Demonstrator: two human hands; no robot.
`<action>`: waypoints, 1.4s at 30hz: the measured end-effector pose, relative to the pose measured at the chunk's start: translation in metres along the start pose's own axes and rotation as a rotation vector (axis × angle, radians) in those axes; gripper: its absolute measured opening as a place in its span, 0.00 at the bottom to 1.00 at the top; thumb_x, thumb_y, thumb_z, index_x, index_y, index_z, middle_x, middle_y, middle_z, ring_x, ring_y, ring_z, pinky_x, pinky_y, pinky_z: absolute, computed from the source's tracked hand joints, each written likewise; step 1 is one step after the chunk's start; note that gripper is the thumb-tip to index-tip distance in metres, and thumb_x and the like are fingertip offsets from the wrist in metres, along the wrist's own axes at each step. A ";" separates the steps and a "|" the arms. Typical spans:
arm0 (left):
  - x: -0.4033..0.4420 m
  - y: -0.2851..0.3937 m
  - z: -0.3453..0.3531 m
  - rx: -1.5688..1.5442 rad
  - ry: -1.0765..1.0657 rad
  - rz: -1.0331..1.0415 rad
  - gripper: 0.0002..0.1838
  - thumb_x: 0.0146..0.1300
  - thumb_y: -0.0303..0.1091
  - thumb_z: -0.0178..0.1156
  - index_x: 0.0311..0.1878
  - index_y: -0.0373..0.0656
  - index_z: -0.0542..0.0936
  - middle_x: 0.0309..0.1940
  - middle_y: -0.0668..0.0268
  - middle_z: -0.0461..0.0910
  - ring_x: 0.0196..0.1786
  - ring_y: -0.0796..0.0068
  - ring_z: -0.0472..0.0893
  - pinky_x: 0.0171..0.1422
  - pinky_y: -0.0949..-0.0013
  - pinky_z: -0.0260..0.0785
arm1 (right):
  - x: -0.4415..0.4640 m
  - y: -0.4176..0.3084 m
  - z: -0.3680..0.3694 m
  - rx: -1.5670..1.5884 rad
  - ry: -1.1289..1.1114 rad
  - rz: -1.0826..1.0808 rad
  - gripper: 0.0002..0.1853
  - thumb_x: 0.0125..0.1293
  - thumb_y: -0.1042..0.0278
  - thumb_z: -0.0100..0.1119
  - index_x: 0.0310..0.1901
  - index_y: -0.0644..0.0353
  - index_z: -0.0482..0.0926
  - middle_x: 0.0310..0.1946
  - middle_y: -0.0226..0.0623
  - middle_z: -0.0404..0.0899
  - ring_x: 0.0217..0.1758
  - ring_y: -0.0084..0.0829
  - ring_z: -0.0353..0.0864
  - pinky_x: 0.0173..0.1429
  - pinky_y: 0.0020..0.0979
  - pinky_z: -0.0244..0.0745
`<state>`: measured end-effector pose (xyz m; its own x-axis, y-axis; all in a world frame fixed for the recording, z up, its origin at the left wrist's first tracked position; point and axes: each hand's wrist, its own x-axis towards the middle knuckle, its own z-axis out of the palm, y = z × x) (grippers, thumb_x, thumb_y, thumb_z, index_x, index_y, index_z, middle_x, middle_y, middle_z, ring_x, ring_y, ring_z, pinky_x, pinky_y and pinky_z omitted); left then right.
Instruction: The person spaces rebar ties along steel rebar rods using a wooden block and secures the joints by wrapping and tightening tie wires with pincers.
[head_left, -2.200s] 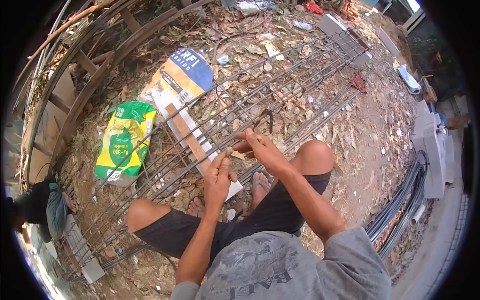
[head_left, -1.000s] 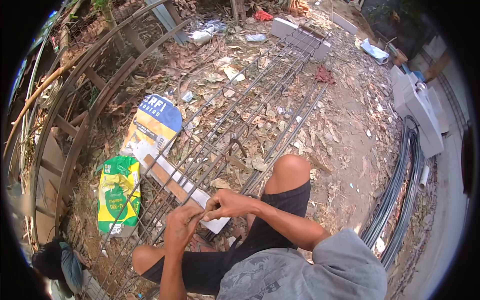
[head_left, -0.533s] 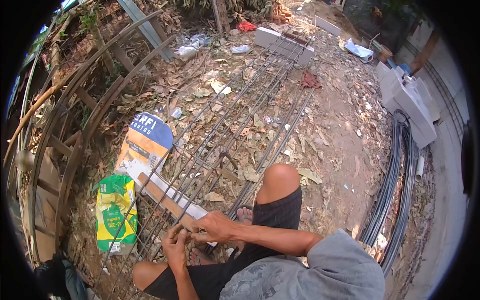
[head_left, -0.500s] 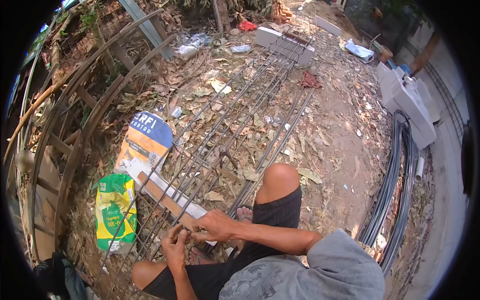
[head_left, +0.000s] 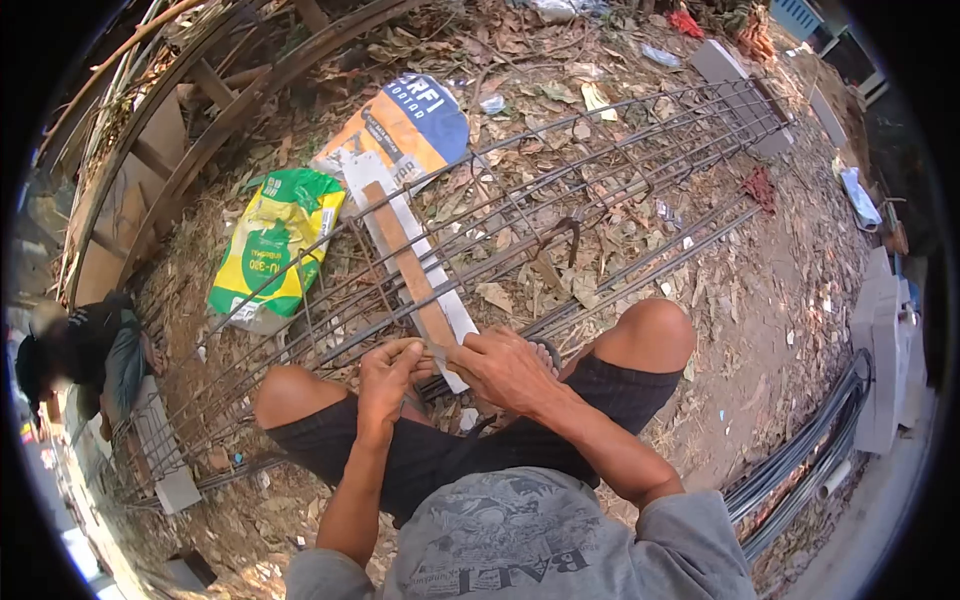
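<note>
My left hand (head_left: 388, 385) is closed in a pinch over the near side of a long steel rebar cage (head_left: 520, 262). Close to its right, my right hand (head_left: 500, 368) is closed too, its fingertips by the near end of a brown wooden strip (head_left: 408, 262). Anything between the fingers of either hand is too small to make out. The strip lies with a white board (head_left: 455, 310) across the cage's line, among the bars. Both hands are over the gap between my bent knees.
A green and yellow sack (head_left: 275, 240) and an orange and blue mortar sack (head_left: 425, 120) lie beyond the cage. Pale blocks (head_left: 735, 90) support its far end. At left, another person (head_left: 100, 350) crouches. Coiled black bars (head_left: 800, 460) lie right; a curved wooden frame (head_left: 200, 170) stands upper left.
The view has turned, so the cage runs more sideways and the person at left shows more. My hands have moved slightly apart and both remain closed.
</note>
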<state>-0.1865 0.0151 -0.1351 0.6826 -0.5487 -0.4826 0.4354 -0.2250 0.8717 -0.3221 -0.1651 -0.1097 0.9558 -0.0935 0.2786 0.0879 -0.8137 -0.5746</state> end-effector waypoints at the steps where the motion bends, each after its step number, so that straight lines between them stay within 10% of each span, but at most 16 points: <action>1: 0.002 -0.006 -0.002 -0.101 0.017 -0.024 0.16 0.75 0.34 0.65 0.56 0.30 0.83 0.42 0.57 0.89 0.39 0.73 0.89 0.46 0.72 0.84 | -0.001 0.000 0.005 0.024 0.007 0.003 0.08 0.65 0.66 0.69 0.43 0.56 0.83 0.29 0.35 0.79 0.37 0.43 0.83 0.42 0.44 0.76; 10: 0.002 -0.013 -0.001 -0.439 0.055 -0.134 0.20 0.75 0.34 0.66 0.63 0.32 0.79 0.48 0.54 0.88 0.44 0.71 0.89 0.49 0.70 0.86 | -0.014 0.002 0.036 0.104 0.090 0.131 0.09 0.70 0.66 0.65 0.47 0.59 0.80 0.29 0.43 0.82 0.33 0.46 0.84 0.41 0.46 0.74; 14: 0.006 0.004 0.007 0.013 0.043 0.046 0.32 0.73 0.48 0.69 0.66 0.29 0.78 0.51 0.52 0.87 0.51 0.66 0.88 0.57 0.66 0.81 | -0.006 0.013 0.028 0.268 0.239 0.330 0.08 0.73 0.69 0.62 0.48 0.64 0.84 0.36 0.50 0.85 0.38 0.52 0.86 0.41 0.44 0.77; 22: 0.031 0.027 0.002 0.759 0.285 0.532 0.17 0.64 0.37 0.71 0.52 0.37 0.87 0.50 0.53 0.86 0.58 0.49 0.81 0.66 0.54 0.70 | 0.028 0.050 0.010 0.439 0.408 0.724 0.20 0.78 0.56 0.60 0.46 0.70 0.87 0.32 0.52 0.85 0.35 0.41 0.84 0.44 0.39 0.76; 42: 0.095 -0.008 0.067 1.106 0.198 0.757 0.14 0.65 0.40 0.71 0.47 0.40 0.90 0.34 0.58 0.87 0.50 0.55 0.77 0.57 0.52 0.58 | 0.008 0.072 0.019 0.099 0.318 0.538 0.12 0.73 0.63 0.63 0.48 0.60 0.89 0.36 0.54 0.87 0.38 0.54 0.88 0.42 0.47 0.80</action>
<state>-0.1648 -0.0894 -0.1818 0.6554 -0.7228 0.2193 -0.7137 -0.4976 0.4930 -0.3026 -0.2137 -0.1638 0.7447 -0.6531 0.1376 -0.3416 -0.5501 -0.7620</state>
